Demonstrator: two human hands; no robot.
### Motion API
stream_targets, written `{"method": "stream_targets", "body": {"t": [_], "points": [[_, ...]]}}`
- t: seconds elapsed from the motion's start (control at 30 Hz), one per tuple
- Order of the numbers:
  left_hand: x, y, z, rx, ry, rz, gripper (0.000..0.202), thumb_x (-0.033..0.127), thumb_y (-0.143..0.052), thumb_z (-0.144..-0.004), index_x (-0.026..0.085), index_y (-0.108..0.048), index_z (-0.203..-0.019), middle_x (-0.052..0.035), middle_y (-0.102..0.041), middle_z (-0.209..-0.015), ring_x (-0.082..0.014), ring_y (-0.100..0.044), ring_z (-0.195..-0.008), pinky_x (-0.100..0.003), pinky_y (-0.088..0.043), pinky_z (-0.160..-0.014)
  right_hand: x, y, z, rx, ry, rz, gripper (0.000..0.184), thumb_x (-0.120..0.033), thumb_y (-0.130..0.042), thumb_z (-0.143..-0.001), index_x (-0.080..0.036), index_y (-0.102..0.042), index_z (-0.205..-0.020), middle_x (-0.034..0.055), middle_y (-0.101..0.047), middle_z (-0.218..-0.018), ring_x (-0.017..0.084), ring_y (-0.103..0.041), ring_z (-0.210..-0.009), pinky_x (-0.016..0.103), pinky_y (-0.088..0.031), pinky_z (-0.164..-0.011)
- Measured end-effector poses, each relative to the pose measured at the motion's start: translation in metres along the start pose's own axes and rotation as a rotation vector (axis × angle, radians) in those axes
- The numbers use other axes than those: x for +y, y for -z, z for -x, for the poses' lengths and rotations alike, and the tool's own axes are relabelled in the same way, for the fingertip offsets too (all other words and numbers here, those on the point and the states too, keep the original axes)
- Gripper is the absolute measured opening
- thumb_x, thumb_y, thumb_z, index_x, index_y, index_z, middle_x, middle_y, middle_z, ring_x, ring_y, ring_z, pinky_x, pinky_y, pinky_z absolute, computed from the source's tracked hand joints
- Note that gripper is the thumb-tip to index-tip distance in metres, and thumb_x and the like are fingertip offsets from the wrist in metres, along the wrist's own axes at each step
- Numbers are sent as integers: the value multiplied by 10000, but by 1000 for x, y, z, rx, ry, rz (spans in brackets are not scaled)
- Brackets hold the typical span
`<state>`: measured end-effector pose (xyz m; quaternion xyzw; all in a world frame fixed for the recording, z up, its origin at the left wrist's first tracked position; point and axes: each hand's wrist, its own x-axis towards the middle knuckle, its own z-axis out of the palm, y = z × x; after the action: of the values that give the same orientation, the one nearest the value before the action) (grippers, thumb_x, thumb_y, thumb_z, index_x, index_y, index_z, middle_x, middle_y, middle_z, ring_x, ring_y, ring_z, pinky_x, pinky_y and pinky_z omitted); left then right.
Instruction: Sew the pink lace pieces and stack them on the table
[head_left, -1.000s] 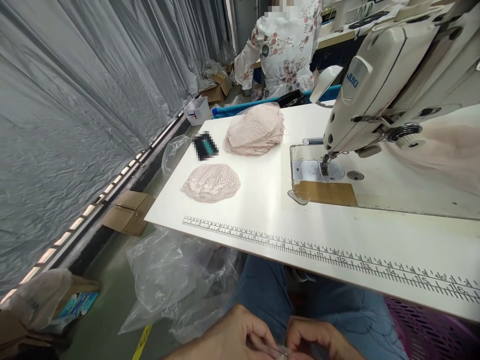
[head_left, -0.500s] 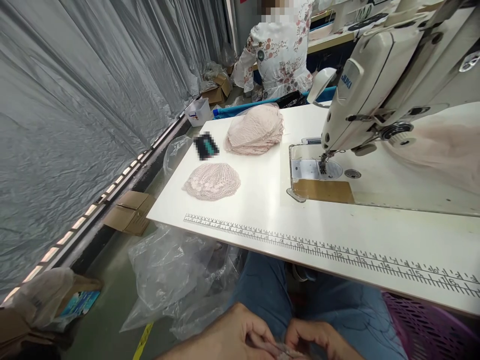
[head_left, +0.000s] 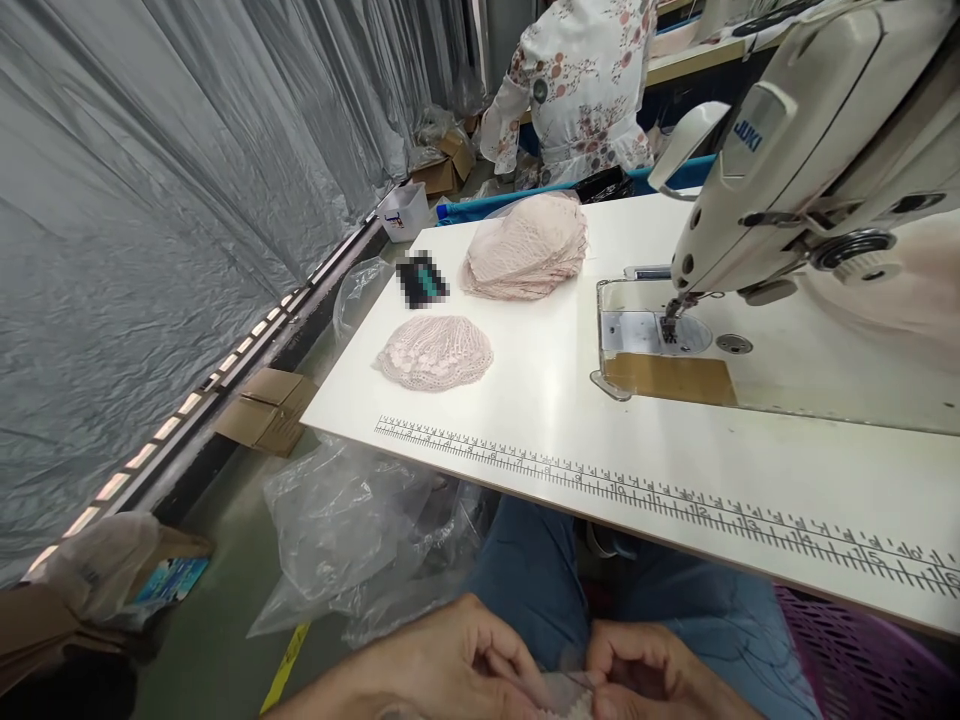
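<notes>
My left hand and my right hand are low in the view, above my lap. Between them is a pale, sheer piece of fabric, pinched in the fingers of both; its lower part is cut off by the frame. A fan-shaped pale pink lace piece lies flat on the white table. Behind it rests a stack of similar pink fabric pieces. To the right stands a sewing machine, its needle area over a metal plate.
A printed ruler runs along the table's front edge. Beside the stack lies a small dark, blurred-out item. Plastic bags and a cardboard box are on the floor at left. A purple basket stands at lower right. Another person is beyond the table.
The view has shifted slightly, so the table and machine appear further right. My hands have come up a little, and more of the sheer fabric shows between my fingers.
</notes>
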<state>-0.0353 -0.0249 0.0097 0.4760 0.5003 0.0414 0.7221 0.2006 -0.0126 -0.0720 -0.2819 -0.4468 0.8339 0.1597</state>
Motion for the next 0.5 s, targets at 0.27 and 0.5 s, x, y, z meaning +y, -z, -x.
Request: {"method": "stream_targets", "body": {"t": [0.27, 0.5], "points": [[-2, 3, 0, -41, 24, 55, 853, 740, -772, -442, 123, -745, -1029, -116, -743, -914, -182, -695, -795, -179, -505, -695, 5, 1, -1, 7, 3, -51, 487, -620, -738, -698, -184, -522, -676, -57, -429, -591, 84, -315, -557, 244, -197, -509], [-6, 2, -1, -32, 14, 2, 832, 770, -688, -571, 103, -729, -1067, -149, -730, -967, -239, -709, -906, -268, -549, -811, -8, -1, 2, 43, -9, -84, 450, -577, -746, -722, -176, -544, -693, -36, -483, -636, 96, -355, -601, 251, -233, -554]]}}
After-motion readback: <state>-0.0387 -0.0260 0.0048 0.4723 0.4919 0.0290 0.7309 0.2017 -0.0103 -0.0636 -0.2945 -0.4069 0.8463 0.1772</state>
